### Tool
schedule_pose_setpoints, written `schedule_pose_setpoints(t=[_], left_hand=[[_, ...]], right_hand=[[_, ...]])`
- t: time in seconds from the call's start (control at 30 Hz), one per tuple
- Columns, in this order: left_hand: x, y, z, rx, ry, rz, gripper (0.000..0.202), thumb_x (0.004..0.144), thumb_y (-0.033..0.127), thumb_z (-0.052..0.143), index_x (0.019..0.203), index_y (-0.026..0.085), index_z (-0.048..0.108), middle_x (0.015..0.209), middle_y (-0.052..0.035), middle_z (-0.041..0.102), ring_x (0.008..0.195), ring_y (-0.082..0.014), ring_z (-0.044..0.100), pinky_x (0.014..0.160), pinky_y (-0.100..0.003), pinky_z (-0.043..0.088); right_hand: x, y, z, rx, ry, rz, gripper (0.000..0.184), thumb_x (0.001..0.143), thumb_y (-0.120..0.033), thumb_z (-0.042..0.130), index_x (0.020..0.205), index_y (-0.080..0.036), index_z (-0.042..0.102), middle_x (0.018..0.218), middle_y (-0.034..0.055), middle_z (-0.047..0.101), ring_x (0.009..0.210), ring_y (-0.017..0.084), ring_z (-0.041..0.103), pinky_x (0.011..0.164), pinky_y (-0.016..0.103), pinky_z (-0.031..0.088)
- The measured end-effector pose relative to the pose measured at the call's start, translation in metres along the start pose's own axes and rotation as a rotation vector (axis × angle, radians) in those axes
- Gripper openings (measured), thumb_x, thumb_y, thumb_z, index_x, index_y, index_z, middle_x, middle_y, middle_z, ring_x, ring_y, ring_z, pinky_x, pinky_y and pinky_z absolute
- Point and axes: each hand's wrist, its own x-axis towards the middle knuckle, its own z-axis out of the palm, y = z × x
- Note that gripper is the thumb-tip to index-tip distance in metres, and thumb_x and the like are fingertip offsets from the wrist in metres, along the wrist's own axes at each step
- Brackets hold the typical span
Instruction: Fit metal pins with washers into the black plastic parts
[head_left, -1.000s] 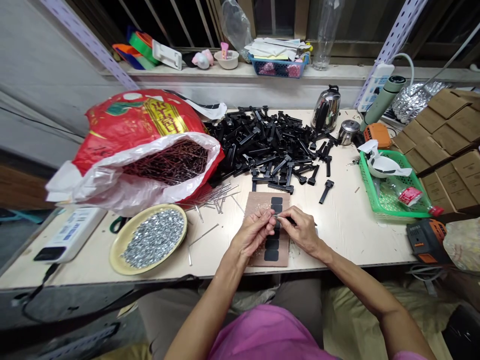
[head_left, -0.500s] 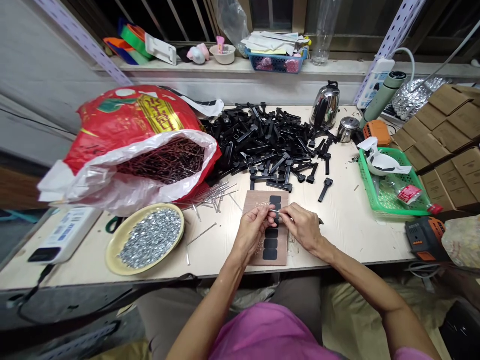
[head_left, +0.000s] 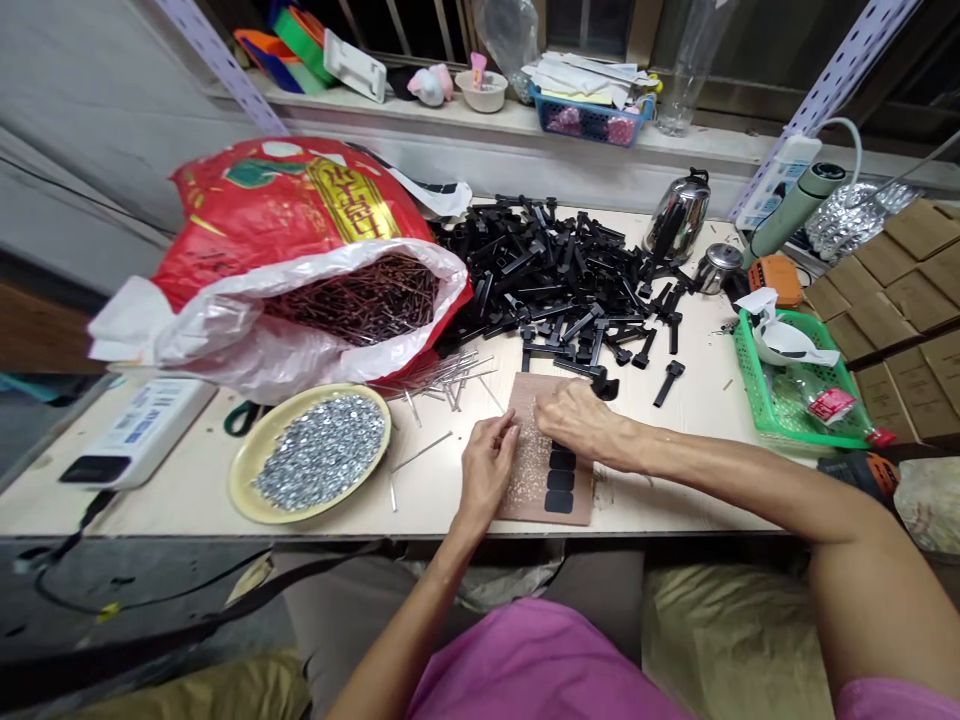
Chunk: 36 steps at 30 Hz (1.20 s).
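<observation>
A brown board point(head_left: 529, 505) lies on the table in front of me, with a column of black rounded-square pads point(head_left: 561, 478) and a scatter of small pale specks on it. My left hand point(head_left: 486, 465) is at the board's left edge, fingers bent and pressed together; anything between them is too small to make out. Over the upper part of the board, my right hand point(head_left: 581, 420) is closed with its fingertips down, covering some pads. What it pinches is hidden. Beyond the board lies a heap of black T-shaped plastic parts point(head_left: 555, 265).
At left stand a yellow bowl of small silvery pieces point(head_left: 319, 450) and a red bag point(head_left: 277, 205) of thin brown rods. Loose clear sticks point(head_left: 424, 450) lie between bowl and board. A green basket point(head_left: 757, 400), metal kettle point(head_left: 679, 215) and cardboard boxes point(head_left: 900, 330) are at right.
My hands were together over the board with a thin, light piece between them; now they are apart. The left has moved to the board's left edge, the right to its upper part. The view shifted.
</observation>
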Motion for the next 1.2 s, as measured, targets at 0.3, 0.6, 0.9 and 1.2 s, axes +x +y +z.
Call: schedule_pose_setpoints(t=[0.3,0.6,0.9,1.2], left_hand=[[-0.005,0.003,-0.009,-0.528,0.146,-0.343,0.047,0.076,0.049,0.062,0.108,0.015,0.067,0.091,-0.0061,0.064,0.075,-0.0146,0.063,0.077,-0.032,0.053],[0.006,0.044,-0.002,-0.862,-0.213,-0.281,0.048,0.079,0.054,0.057,0.107,0.017,0.069,0.116,-0.0119,0.067,0.113,-0.0234,0.058,0.102,-0.039,0.041],[0.010,0.041,-0.005,-0.374,-0.011,-0.003,0.036,0.090,0.043,0.041,0.108,0.019,0.062,0.088,-0.0060,0.068,0.084,-0.0185,0.063,0.076,-0.031,0.050],[0.008,0.053,-0.014,-0.404,-0.229,-0.108,0.035,0.085,0.050,0.046,0.075,0.019,0.058,0.058,0.0038,0.049,0.052,-0.0105,0.044,0.053,-0.022,0.039]], right_hand=[[0.030,0.008,0.001,0.251,0.031,0.027,0.026,0.084,0.000,0.045,0.079,-0.014,0.066,0.075,0.0060,0.065,0.059,0.014,0.053,0.055,0.028,0.037],[0.028,-0.021,0.018,1.548,0.886,0.682,0.019,0.078,-0.039,0.063,0.078,-0.019,0.063,0.076,-0.0011,0.057,0.071,0.012,0.052,0.067,0.026,0.045],[0.027,-0.025,0.006,1.947,0.781,0.597,0.024,0.075,-0.039,0.069,0.087,-0.018,0.068,0.074,-0.0019,0.062,0.071,0.009,0.056,0.068,0.021,0.046],[0.004,0.010,0.012,2.490,0.201,0.510,0.012,0.078,-0.020,0.073,0.079,-0.011,0.065,0.062,-0.0032,0.061,0.052,0.003,0.057,0.056,0.014,0.053]])
